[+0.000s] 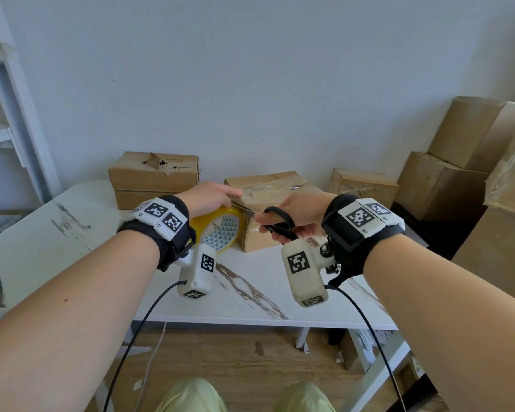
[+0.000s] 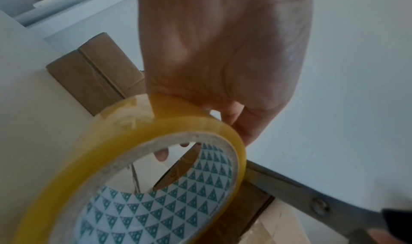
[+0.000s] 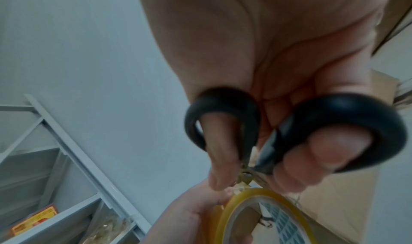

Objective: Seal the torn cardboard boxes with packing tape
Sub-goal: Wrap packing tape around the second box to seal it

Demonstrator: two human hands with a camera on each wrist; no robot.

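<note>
My left hand point(image 1: 211, 197) grips a yellowish roll of packing tape point(image 1: 217, 228) with a teal triangle-patterned core point(image 2: 156, 212), held upright just left of the middle cardboard box point(image 1: 268, 209). My right hand point(image 1: 298, 215) has thumb and fingers through the black loops of a pair of scissors point(image 1: 277, 223). The scissor blades point(image 1: 244, 208) point left, between the roll and the box's near left corner. In the left wrist view the blade point(image 2: 289, 187) passes behind the roll. Clear tape shines on the box top. In the right wrist view the black handles point(image 3: 334, 129) fill the centre above the roll point(image 3: 263, 212).
A torn box point(image 1: 153, 173) stands at the table's back left, a smaller box point(image 1: 363, 185) at the back right. The white marbled table point(image 1: 72, 233) reaches to a front edge near me. Large stacked boxes point(image 1: 458, 162) stand on the right, a grey shelf frame point(image 1: 15, 114) on the left.
</note>
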